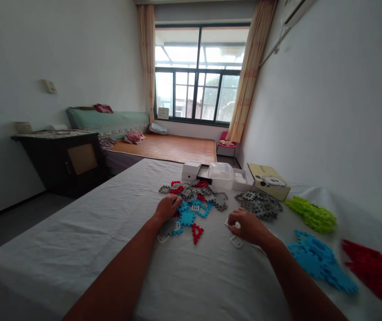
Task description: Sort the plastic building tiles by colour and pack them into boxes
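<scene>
My left hand (167,207) rests at the left side of a mixed pile of notched plastic building pieces, fingers curled together; what they hold, if anything, is hidden. Blue gear-edged pieces (187,217) lie right beside it, with grey and red ones behind. My right hand (246,224) is closed in a pinch on a small white window-shaped piece (227,222), just above the cloth. Below that hand lies another white lattice piece (236,241). A red triangular frame piece (196,233) lies between my hands.
Sorted heaps lie to the right: grey pieces (260,206), lime-green pieces (313,215), blue pieces (321,258) and red pieces (378,269). Behind stand a white box (191,170), a clear plastic container (222,174) and a yellow box (269,180). White cloth (110,218) covers the table.
</scene>
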Tool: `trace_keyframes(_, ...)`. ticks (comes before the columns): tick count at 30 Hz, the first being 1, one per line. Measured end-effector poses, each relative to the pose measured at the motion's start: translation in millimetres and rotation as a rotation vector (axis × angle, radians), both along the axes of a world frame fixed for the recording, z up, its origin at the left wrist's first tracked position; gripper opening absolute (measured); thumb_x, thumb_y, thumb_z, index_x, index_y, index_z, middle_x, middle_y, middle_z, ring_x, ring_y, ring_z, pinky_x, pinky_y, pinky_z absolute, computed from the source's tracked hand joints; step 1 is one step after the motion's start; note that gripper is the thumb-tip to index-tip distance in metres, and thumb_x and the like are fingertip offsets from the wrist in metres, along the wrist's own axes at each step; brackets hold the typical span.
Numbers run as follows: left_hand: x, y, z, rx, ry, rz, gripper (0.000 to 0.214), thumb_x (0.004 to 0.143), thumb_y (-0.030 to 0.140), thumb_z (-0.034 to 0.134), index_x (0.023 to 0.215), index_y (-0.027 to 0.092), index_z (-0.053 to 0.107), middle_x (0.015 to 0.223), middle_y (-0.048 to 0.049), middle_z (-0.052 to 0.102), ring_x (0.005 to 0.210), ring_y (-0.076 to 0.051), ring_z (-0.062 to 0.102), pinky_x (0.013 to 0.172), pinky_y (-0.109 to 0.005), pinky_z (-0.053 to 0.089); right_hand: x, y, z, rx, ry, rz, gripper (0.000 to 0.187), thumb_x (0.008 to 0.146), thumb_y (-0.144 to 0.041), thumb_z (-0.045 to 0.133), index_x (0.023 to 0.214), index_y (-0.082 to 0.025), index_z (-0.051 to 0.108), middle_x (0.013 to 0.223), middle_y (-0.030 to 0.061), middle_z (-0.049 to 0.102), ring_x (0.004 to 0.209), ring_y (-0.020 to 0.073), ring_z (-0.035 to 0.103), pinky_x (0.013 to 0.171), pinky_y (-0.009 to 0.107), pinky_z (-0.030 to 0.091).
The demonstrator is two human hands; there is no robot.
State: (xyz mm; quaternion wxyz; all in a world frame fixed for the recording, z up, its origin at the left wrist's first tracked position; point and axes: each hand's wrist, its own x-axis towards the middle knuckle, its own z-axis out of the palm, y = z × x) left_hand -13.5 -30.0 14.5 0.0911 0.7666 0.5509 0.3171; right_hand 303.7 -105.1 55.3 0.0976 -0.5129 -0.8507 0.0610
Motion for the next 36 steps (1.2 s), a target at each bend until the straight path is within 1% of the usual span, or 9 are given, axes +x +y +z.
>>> trace_keyframes(3, 0.7, -1.0, 0.8, -0.008, -0.006, -0.001, 0.040, 0.090, 0.038, 0.036, 0.086, 0.018, 0.070, 0.089, -0.0059, 0.071, 0.084, -0.018, 0.063, 0.074, -0.025, 0.042, 8.3, 7.2, -5.3, 0.037, 0.046, -0.073, 0.024, 0.083, -0.035, 0.051, 0.098, -0.024, 0.066, 0.103, 0.0065, 0.066, 0.103, 0.0231, 0.054, 0.087, 0.034, 0.041)
trace_keyframes(6, 0.3, -0.6, 0.3, -0.006, -0.005, -0.003, 0.040, 0.089, 0.038, 0.036, 0.086, 0.018, 0.070, 0.089, -0.0061, 0.071, 0.084, -0.018, 0.062, 0.073, -0.025, 0.042, 14.7, 8.3, -12.0, -0.075, 0.081, -0.002, 0.038, 0.077, -0.043, 0.061, 0.110, -0.026, 0.063, 0.119, 0.0070, 0.060, 0.112, 0.0249, 0.050, 0.090, 0.036, 0.040)
trace_keyframes(12, 0.7, 2.1, -3.0, -0.014, -0.031, -0.004, 0.039, 0.089, 0.039, 0.037, 0.087, 0.019, 0.071, 0.090, -0.0059, 0.071, 0.086, -0.019, 0.062, 0.077, -0.026, 0.042, 25.7, 8.7, -9.6, -0.150, 0.044, 0.019, 0.022, 0.075, -0.043, 0.063, 0.076, -0.022, 0.068, 0.086, 0.0052, 0.066, 0.084, 0.0202, 0.058, 0.077, 0.030, 0.044)
trace_keyframes(17, 6.5, -0.3, -1.1, -0.010, -0.034, -0.018, 0.040, 0.089, 0.038, 0.036, 0.087, 0.019, 0.071, 0.090, -0.0061, 0.072, 0.085, -0.019, 0.063, 0.076, -0.026, 0.043, -25.1, -1.3, -15.4, 0.029, 0.242, 0.058, 0.024, 0.087, -0.041, 0.050, 0.088, -0.024, 0.067, 0.092, 0.0041, 0.067, 0.085, 0.0174, 0.059, 0.078, 0.029, 0.044)
trace_keyframes(20, 8.2, -2.2, 0.2, 0.001, -0.032, -0.034, 0.041, 0.089, 0.038, 0.036, 0.086, 0.018, 0.071, 0.089, -0.0065, 0.072, 0.084, -0.019, 0.064, 0.074, -0.025, 0.043, -67.4, -16.0, -21.9, 0.063, 0.264, 0.232, 0.030, 0.084, -0.047, 0.056, 0.104, -0.026, 0.063, 0.108, 0.0042, 0.064, 0.097, 0.0193, 0.057, 0.084, 0.031, 0.044)
trace_keyframes(24, 7.1, -2.2, 1.3, 0.013, -0.038, -0.035, 0.042, 0.089, 0.039, 0.035, 0.085, 0.019, 0.071, 0.087, -0.0066, 0.072, 0.083, -0.019, 0.064, 0.075, -0.025, 0.043, -90.7, -27.5, -21.9, 0.124, 0.153, 0.202, 0.039, 0.076, -0.047, 0.066, 0.106, -0.023, 0.061, 0.109, 0.0064, 0.063, 0.102, 0.0227, 0.053, 0.086, 0.032, 0.043)
trace_keyframes(27, 5.6, -0.4, 2.0, 0.022, -0.037, -0.034, 0.043, 0.089, 0.040, 0.034, 0.084, 0.019, 0.071, 0.088, -0.0067, 0.072, 0.085, -0.020, 0.064, 0.076, -0.026, 0.044, -86.0, -27.5, -18.7, 0.135, 0.100, 0.209, 0.021, 0.083, -0.031, 0.058, 0.101, -0.022, 0.061, 0.100, 0.0046, 0.066, 0.095, 0.0190, 0.057, 0.083, 0.027, 0.044)
trace_keyframes(30, 2.4, 2.5, 1.7, 0.031, -0.027, -0.032, 0.043, 0.088, 0.042, 0.034, 0.084, 0.020, 0.071, 0.089, -0.0063, 0.072, 0.087, -0.020, 0.064, 0.078, -0.027, 0.044, -78.6, -23.2, -17.8, 0.170, 0.019, 0.125, 0.022, 0.088, -0.019, 0.045, 0.104, -0.022, 0.060, 0.092, 0.0050, 0.069, 0.086, 0.0179, 0.062, 0.079, 0.026, 0.045)
trace_keyframes(36, -9.8, 12.7, -1.3, -0.003, -0.063, 0.035, 0.046, 0.085, 0.049, 0.033, 0.090, 0.022, 0.070, 0.098, -0.0052, 0.072, 0.091, -0.022, 0.064, 0.083, -0.028, 0.044, -41.3, -9.4, -0.1, 0.160, 0.208, -0.093, 0.026, 0.092, -0.025, 0.040, 0.104, -0.023, 0.064, 0.091, 0.0042, 0.072, 0.083, 0.0153, 0.067, 0.075, 0.023, 0.045)
